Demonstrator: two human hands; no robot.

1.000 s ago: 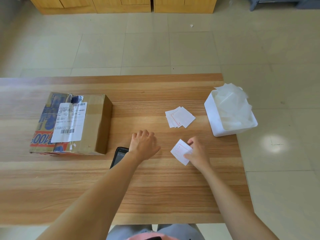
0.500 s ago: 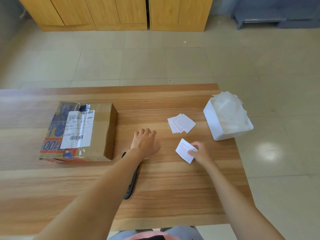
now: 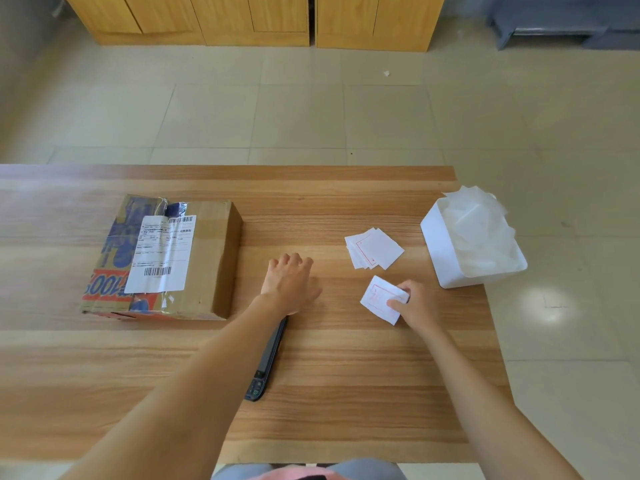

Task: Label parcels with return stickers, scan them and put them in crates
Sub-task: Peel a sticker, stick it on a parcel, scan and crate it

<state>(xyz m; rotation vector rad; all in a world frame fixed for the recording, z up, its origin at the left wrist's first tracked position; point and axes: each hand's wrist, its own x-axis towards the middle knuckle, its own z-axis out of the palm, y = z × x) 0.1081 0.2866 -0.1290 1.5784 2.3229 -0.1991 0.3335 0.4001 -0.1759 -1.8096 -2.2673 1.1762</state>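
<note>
Right hand (image 3: 417, 306) fingers (image 3: 398, 302) are pinching one return sticker (image 3: 379, 299), lying low over the worktop (image 3: 346, 358). Left hand (image 3: 289, 284) is resting palm-down, fingers loosely together, gripping nothing. Scanner (image 3: 266, 362) is lying partly under the left forearm. Sticker stack (image 3: 374, 248) is sitting just beyond, white bin (image 3: 440, 251) to its right. Parcel (image 3: 166, 258) is sitting far left, well apart.

The parcel (image 3: 162, 258) bore a white shipping label (image 3: 161, 253) with two barcodes and print too small to read, while large upside-down digits "100" showed on its orange band, and the sticker (image 3: 380, 299) in the right hand (image 3: 415, 306) carried illegible red markings.
</note>
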